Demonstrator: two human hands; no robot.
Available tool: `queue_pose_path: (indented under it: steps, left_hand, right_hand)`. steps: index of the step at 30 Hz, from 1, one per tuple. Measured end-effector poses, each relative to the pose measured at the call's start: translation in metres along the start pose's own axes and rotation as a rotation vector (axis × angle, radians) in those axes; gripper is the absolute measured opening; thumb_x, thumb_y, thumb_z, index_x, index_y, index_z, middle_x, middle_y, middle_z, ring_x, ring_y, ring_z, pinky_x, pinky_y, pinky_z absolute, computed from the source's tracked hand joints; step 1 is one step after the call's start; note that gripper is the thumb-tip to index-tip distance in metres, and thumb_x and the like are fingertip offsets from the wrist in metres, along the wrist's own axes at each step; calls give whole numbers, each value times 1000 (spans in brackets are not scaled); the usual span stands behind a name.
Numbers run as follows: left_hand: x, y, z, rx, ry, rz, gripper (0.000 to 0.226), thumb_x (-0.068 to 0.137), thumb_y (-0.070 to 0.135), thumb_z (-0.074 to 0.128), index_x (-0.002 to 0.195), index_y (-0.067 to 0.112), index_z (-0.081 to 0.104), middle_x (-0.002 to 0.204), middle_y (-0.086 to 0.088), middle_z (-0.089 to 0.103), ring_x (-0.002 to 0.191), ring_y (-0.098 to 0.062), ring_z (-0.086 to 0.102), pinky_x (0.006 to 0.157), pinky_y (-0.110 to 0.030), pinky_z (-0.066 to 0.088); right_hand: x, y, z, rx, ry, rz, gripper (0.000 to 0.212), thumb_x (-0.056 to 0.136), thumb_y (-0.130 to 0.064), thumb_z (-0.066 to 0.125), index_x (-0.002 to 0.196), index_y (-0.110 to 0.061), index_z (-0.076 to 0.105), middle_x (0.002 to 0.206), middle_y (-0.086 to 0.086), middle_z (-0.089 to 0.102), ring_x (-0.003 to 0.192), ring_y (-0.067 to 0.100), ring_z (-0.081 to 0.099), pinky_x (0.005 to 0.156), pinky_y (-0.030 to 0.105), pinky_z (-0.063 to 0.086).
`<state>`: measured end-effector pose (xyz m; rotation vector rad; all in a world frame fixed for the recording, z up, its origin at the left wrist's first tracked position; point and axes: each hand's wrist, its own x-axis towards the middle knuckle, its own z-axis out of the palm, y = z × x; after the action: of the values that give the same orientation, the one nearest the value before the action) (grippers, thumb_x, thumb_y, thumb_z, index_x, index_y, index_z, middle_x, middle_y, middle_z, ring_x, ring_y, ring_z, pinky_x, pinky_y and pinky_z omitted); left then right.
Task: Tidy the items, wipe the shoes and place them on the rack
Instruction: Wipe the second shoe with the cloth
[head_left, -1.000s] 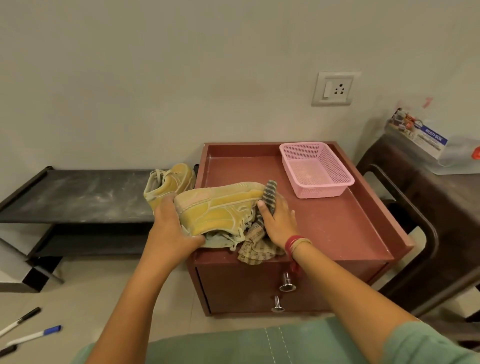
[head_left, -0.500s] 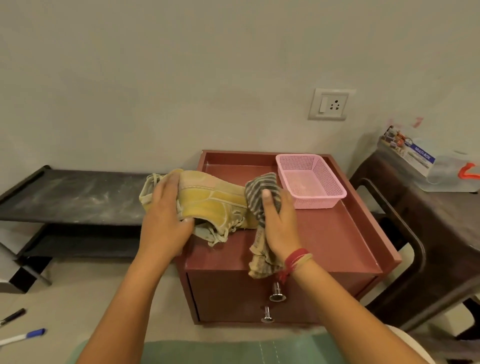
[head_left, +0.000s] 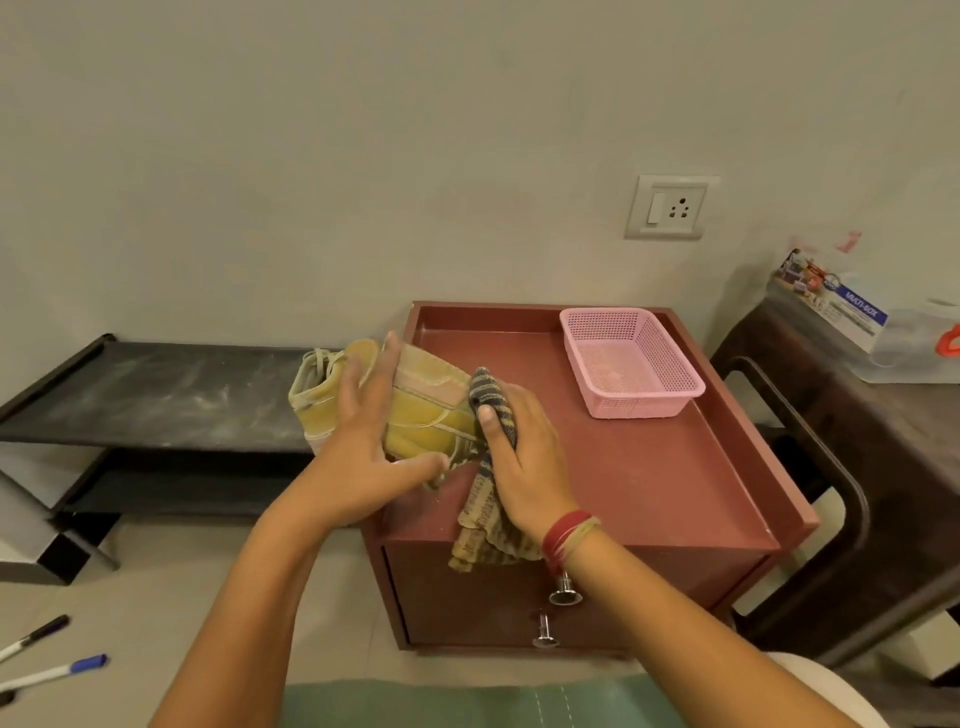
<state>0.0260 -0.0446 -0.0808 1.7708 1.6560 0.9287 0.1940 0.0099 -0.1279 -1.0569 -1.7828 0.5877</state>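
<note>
Landmark: the red cabinet (head_left: 623, 467), whose tray-like top serves as the desk; all places are given relative to it.
Held shoe: a yellow shoe (head_left: 426, 410) is carried above the cabinet's left front corner, tilted, so that its side is presented for wiping.
Left hand: the left hand (head_left: 363, 447) is wrapped over the shoe, with the fingers (head_left: 387, 358) spread across the upper and the thumb beneath; the grip appears to serve as a brace against the rubbing.
Right hand: the right hand (head_left: 519, 441) is closed on a striped cloth (head_left: 491, 405), which is pressed against the shoe's right end; the loose tail of the cloth hangs over the cabinet's front edge.
Second shoe: a second yellow shoe (head_left: 317, 389) is seen just left of the cabinet, on the shoe rack (head_left: 156, 395); it is judged to be placed already.
Basket: a pink basket (head_left: 631, 364) stands at the cabinet's back right.
Pens: pens (head_left: 52, 670) lie on the floor, well to the cabinet's left, presumably awaiting tidying.
Stage: wiping is judged to be under way.
</note>
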Motion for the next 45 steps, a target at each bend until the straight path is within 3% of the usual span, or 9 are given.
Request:
queue_pose_path:
  steps: [4, 8, 14, 19, 27, 30, 35, 41, 45]
  left_hand:
    - [6, 3, 22, -247, 388, -319, 111, 57, 83, 57, 148, 31, 22, 157, -1, 5, 142, -17, 17, 108, -39, 28]
    - [20, -4, 19, -273, 510, -394, 82, 62, 64, 76, 126, 20, 53, 130, -1, 38, 114, -23, 52, 86, -37, 52]
    - [16, 13, -3, 0, 416, 46, 68, 47, 61, 68, 111, 55, 49, 127, 12, 27, 123, -8, 32, 98, -27, 32]
    - [13, 26, 2, 3, 243, 156, 77, 54, 68, 71, 125, 65, 40, 132, 26, 13, 131, 0, 14, 107, -32, 24]
    - [16, 31, 33, -38, 411, 354, 67, 63, 55, 69, 117, 35, 35, 124, 33, 34, 143, -4, 14, 110, -9, 15]
    - [21, 29, 35, 7, 437, 401, 52, 67, 41, 66, 115, 27, 49, 136, 11, 46, 144, -23, 23, 113, -12, 8]
    - [18, 36, 36, -68, 355, 359, 60, 73, 50, 68, 130, 39, 51, 144, 9, 34, 136, 2, 26, 106, -7, 26]
    - [18, 24, 30, -145, 337, 349, 58, 76, 50, 64, 131, 43, 49, 144, 9, 33, 138, -6, 30, 109, -28, 36]
    - [16, 25, 27, -114, 315, 336, 56, 75, 55, 63, 128, 54, 44, 146, 16, 30, 137, 2, 26, 105, -11, 29]
  right_hand:
    - [-13, -7, 15, -13, -50, -25, 44, 94, -53, 29, 120, -26, 53, 114, -13, 55, 106, 0, 51, 89, 18, 41]
    - [-11, -9, 9, 59, -48, 24, 37, 93, -52, 33, 111, -27, 53, 111, -11, 50, 102, -7, 48, 88, 7, 36]
    - [24, -23, -58, 429, 176, 295, 16, 96, -38, 44, 97, -30, 58, 106, 0, 64, 102, 15, 61, 92, 30, 48]
    - [38, -43, -90, 363, 365, 155, 15, 98, -32, 42, 92, -28, 55, 88, -12, 59, 79, -7, 56, 73, 9, 45]
    - [28, -56, -63, -53, -43, -473, 33, 88, -22, 50, 117, -11, 61, 117, 3, 63, 114, 17, 54, 102, 29, 37]
    - [29, -49, -65, -181, -149, -622, 33, 89, -24, 51, 115, -7, 63, 124, 6, 60, 124, 20, 46, 110, 30, 29]
    - [33, -44, -68, 194, 1, -284, 27, 92, -30, 50, 113, -17, 60, 114, -1, 63, 112, 11, 57, 95, 32, 42]
    - [24, -44, -59, 15, -64, -467, 36, 93, -36, 47, 111, -9, 64, 120, 0, 60, 120, 15, 49, 106, 30, 32]
    - [28, -48, -56, 281, 15, -218, 38, 93, -45, 47, 111, -16, 62, 113, 3, 62, 112, 17, 56, 98, 38, 43]
